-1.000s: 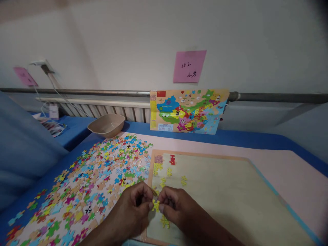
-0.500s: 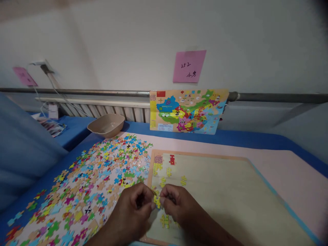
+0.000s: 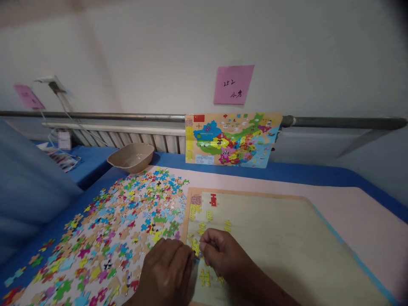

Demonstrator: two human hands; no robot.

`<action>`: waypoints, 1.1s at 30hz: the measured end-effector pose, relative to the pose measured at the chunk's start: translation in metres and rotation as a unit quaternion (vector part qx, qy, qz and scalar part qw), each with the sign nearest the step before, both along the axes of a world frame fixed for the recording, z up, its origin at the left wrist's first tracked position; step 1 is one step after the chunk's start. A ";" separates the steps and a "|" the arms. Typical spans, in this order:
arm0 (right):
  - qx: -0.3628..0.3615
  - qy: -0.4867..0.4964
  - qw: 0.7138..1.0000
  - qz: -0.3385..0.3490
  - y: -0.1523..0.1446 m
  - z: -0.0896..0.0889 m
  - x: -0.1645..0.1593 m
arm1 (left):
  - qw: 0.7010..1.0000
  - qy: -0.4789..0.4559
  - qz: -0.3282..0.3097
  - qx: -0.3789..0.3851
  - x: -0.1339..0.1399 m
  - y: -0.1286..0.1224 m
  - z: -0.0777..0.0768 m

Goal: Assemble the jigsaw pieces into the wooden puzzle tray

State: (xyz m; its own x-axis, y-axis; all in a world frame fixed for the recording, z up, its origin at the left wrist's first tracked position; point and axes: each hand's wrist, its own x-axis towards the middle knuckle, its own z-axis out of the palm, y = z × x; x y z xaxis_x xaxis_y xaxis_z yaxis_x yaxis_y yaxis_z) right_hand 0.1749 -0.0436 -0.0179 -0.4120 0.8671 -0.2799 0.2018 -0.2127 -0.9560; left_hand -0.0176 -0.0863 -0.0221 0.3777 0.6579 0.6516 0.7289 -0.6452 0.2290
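Note:
My left hand (image 3: 167,270) is palm down with its fingers bent together over the left edge of the puzzle board (image 3: 267,238). Its fingertips meet the lower side of a yellow puzzle piece (image 3: 195,245). From the right, my right hand (image 3: 221,253) is closed, thumb against curled fingers, at the same piece. The fingers partly hide their contact with it. Other yellow pieces lie loose on the board, one of them a yellow lettered piece (image 3: 204,277) below the hands. A red piece (image 3: 213,200) sits near the board's top.
Loose multicoloured puzzle pieces (image 3: 105,229) cover the pink sheet left of the board. A beige bowl (image 3: 131,158) stands behind them. A colourful map picture (image 3: 234,140) leans against the wall rail (image 3: 143,116), below a pink note (image 3: 234,84). A blue curtain (image 3: 28,187) hangs at the left.
My left hand has rolled from a side-on pinch to palm down and sits slightly lower, its fingertips at the piece's lower side. My right hand has stayed nearly in place.

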 end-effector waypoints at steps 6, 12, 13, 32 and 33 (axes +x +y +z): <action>-0.010 -0.001 1.000 -0.002 0.000 0.005 0.000 | 0.999 -0.022 0.024 0.009 0.005 -0.001 -0.005; -0.020 0.001 1.000 -0.004 0.000 0.004 -0.001 | 0.999 -0.034 0.023 -0.007 0.006 0.000 -0.005; -0.021 0.001 1.000 -0.006 0.000 0.003 -0.001 | 0.999 -0.037 0.025 -0.013 0.006 -0.001 -0.006; 0.310 -0.202 0.928 -0.049 0.014 0.006 0.021 | 0.976 -0.029 0.150 -0.155 -0.001 0.017 0.008; 0.361 -0.235 0.902 -0.037 0.015 0.007 0.024 | 0.968 -0.018 0.169 -0.184 0.001 0.020 0.012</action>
